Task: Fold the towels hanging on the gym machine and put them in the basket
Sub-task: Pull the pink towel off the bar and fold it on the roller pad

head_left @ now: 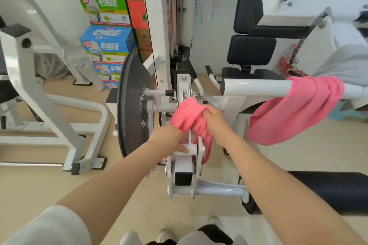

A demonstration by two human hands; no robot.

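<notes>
I have my right hand [214, 118] with its fingers curled tight into a bunched pink towel [189, 117] that lies over the white bracket at the front end of the gym machine [185, 167]; my left hand [169, 139] is at the towel's lower left edge, its fingers resting on a short white peg, and I cannot tell whether they pinch cloth. The risk I see is snagging: part of the towel hangs down between the bracket plates, so a straight pull could catch it on the bolts or drop it to the floor. The cloth looks soft, thin and limp against hard glossy steel. A second pink towel [294, 111] sags in a loop from the round bar's right end. No basket is in view.
</notes>
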